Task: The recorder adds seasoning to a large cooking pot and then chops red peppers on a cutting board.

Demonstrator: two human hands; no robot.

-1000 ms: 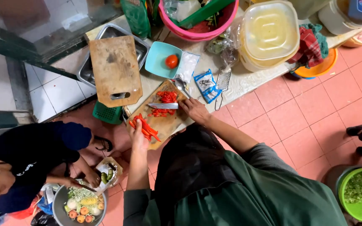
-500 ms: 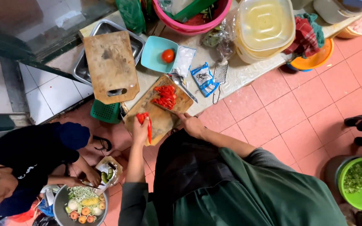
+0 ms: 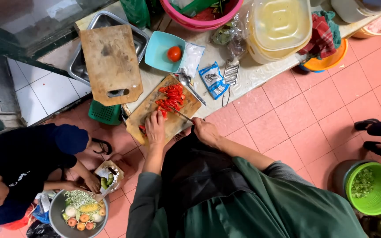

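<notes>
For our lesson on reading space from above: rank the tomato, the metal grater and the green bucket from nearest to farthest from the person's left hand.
From the left hand:
1. Tomato, in the blue bowl above the board.
2. Metal grater, farther right on the counter.
3. Green bucket, on the floor, far right.

A wooden cutting board lies tilted on the counter's near edge. Sliced red chilies sit heaped on its far half, bright and glossy, a few pieces strung toward the middle. A knife with a thin blade lies across the board, just beside the heap.
</notes>
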